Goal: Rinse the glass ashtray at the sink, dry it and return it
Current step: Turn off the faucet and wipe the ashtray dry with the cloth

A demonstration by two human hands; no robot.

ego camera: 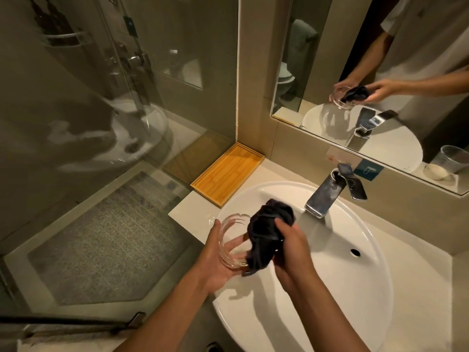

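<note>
**Drying the ashtray over the basin**

I held the glass ashtray (234, 241) tipped on its side in my left hand (215, 260), palm cupped under it and fingers curled around the rim, just left of the white sink (355, 288) and above its near-left edge. My right hand (291, 252) was clenched around a bunched dark cloth (266, 237), pressing it into the open mouth of the ashtray.

To dry it well, I judged I should turn the glass against the cloth so the ribbed wall and the base both got wiped, and keep it over the sink in case wet glass slipped.

The faucet (327, 191) stood at the back of the sink with no water running that I could see. Left of the sink, on the pale counter (187, 212), lay an empty wooden tray (228, 174), and a few drops glistened between tray and sink. Behind the sink hung a mirror (317, 72); further left of the counter rose a glass shower enclosure (101, 97).
</note>
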